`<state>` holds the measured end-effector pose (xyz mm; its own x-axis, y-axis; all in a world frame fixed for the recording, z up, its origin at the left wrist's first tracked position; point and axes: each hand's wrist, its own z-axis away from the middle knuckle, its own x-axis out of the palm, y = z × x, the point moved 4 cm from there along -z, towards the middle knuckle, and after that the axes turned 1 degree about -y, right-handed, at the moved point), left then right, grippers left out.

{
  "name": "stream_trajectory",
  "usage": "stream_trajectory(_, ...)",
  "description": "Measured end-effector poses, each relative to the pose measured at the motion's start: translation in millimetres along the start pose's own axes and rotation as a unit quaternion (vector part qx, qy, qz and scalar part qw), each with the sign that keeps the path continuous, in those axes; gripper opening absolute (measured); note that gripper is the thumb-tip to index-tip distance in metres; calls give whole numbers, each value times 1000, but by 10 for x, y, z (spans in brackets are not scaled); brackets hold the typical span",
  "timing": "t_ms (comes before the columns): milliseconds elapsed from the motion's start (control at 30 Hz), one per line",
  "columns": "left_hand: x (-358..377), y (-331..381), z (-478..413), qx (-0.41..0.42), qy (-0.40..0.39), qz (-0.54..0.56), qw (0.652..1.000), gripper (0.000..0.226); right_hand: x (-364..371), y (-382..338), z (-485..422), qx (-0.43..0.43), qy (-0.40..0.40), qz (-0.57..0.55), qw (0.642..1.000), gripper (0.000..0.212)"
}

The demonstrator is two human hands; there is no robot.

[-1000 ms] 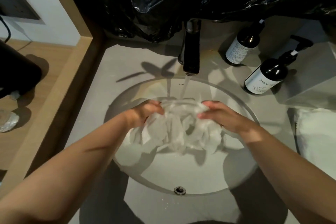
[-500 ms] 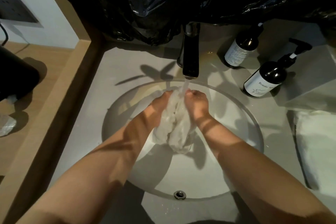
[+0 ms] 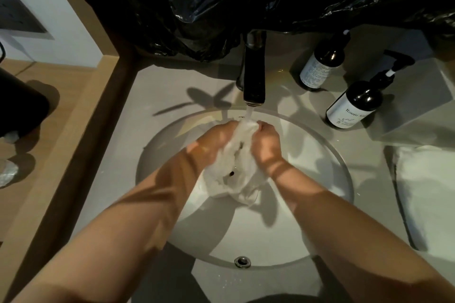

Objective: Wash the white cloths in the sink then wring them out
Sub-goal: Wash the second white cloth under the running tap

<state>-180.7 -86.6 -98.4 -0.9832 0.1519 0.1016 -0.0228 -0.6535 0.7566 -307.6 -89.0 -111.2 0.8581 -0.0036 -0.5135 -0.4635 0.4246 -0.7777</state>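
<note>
White cloth (image 3: 231, 179) is mid-wash, by my judgement, with wringing not yet done. Largest, the sink (image 3: 258, 236) fills the centre of the frame; a folded white fabric (image 3: 428, 192) lies at the right edge, seemingly dry, perhaps awaiting its turn. The cloth hangs bunched over the basin, its top clenched by left hand (image 3: 216, 140) and right hand (image 3: 267, 145), under the tap (image 3: 254, 76) and its thin stream (image 3: 248, 113).

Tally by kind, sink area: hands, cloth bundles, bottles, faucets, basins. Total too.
Hands: 2, left hand and right hand, both gripping the cloth
Cloth bundle: 1, number of cloths in it unclear
Bottles: 2, rear bottle and pump bottle
Faucet: 1, running
Basin: 1
Total: 7
</note>
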Motion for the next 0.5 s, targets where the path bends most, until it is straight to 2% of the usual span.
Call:
stream_trajectory(67,-98,-25,-21,15,1,-172,985,39,-66,72,-142,39,-96,85,991,21)
stream_trajectory(133,-245,-101,-62,40,41,-349,935,31,-212,141,-200,34,-137,226,964,30)
stream_trajectory(200,-351,-212,-128,66,68,-452,887,33,-332,206,-185,-5,-150,338,929,29)
stream_trajectory(267,-400,-345,-145,71,72,-586,804,58,-344,314,-148,-63,-145,482,862,27)
stream_trajectory(300,-417,-441,-172,64,61,-637,766,71,-296,379,-118,-100,-139,539,824,38)
stream_trajectory(333,-410,-547,-172,44,44,-659,750,83,-208,439,-102,-128,-134,571,800,49)
stream_trajectory(433,-347,-859,-208,10,30,-618,786,110,132,683,-54,-140,-166,552,805,76)
stream_trajectory(500,-341,-956,-248,21,72,-612,787,104,291,893,-1,-133,-192,596,769,94)
